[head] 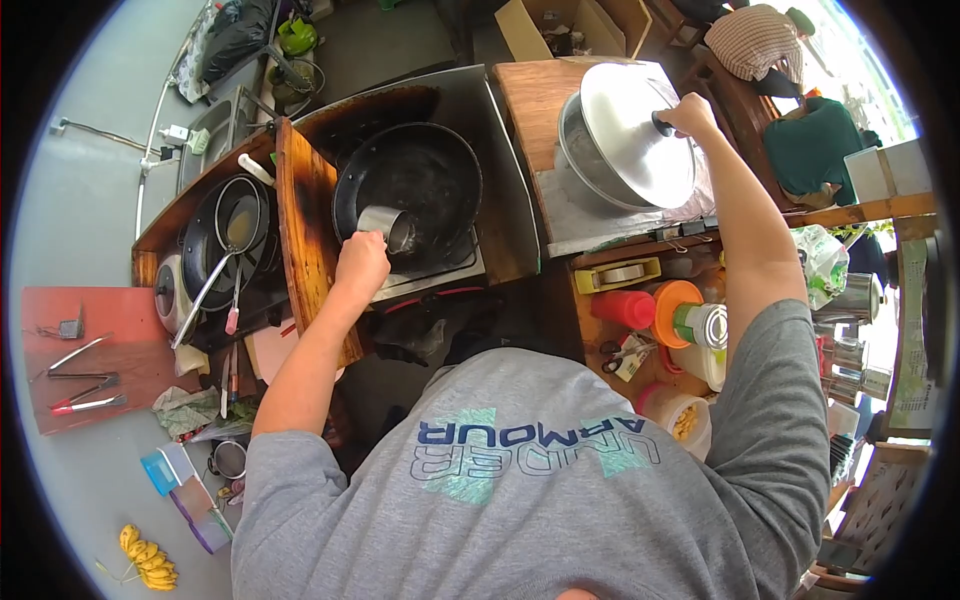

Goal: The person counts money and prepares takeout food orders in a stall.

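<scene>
My left hand (363,259) grips a metal cup (383,220), tilted low over a black wok (427,165) with what looks like clear liquid at its mouth. The wok sits on a stove (469,259) inside a soot-stained surround. At the right, my right hand (688,120) holds the black knob (663,124) of a shiny metal lid (626,127). That lid is tilted over a large aluminium pot (576,161), covering much of its mouth, so the pot's contents are mostly hidden. The pot stands on a wooden board (532,97) partly covered with foil.
A wooden partition (304,195) separates the wok from a second pan (196,251) with a strainer (241,214) across it. Below the pot are a tape dispenser (616,274), scissors (616,358) and several containers. Tongs (90,405) lie at far left. People (814,150) sit at upper right.
</scene>
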### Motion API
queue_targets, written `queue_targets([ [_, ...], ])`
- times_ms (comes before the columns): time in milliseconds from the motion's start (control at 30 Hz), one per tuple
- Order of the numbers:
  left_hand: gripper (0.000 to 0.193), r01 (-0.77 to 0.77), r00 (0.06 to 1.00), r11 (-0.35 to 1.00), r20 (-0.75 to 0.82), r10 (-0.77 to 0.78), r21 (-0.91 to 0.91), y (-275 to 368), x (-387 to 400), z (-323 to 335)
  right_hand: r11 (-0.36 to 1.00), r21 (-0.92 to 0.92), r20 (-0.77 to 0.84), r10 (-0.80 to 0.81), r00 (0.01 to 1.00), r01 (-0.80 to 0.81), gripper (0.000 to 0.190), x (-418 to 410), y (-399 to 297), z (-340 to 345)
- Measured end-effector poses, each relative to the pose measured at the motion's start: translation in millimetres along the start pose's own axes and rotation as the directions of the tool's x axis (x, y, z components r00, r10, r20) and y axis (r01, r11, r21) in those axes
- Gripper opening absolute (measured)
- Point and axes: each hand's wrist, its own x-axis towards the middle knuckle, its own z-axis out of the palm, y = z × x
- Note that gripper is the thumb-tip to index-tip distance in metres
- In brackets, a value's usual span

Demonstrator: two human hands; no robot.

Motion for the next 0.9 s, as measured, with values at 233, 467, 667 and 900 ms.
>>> queue_targets([
  [233, 0.01, -0.087, 0.987, 0.962, -0.107, 0.118, 0.258, 10.4, -25.2, -18.5, 1.0, -0.004, 0.022, -0.021, 1.0, 0.021, 0.046, -2.0, 8.0, 5.8],
  [467, 0.003, -0.159, 0.924, 0.86, -0.233, 0.302, 0.484, 15.6, -24.9, -61.8, 0.998, 0.062, 0.01, 0.006, 1.0, -0.006, 0.046, 2.6, 20.3, 0.8],
  [667, 0.008, -0.157, 0.919, 0.976, -0.34, 0.2, 0.148, 24.3, 10.6, -84.9, 0.98, 0.198, -0.012, 0.017, 1.0, -0.015, 0.041, 5.0, 35.0, -12.6],
  [900, 0.018, -0.395, 0.916, 0.816, -0.252, 0.313, -0.423, 143.3, 116.1, -86.5, 0.923, 0.386, -0.054, 0.042, 0.998, -0.017, 0.042, 20.8, 78.1, -34.8],
])
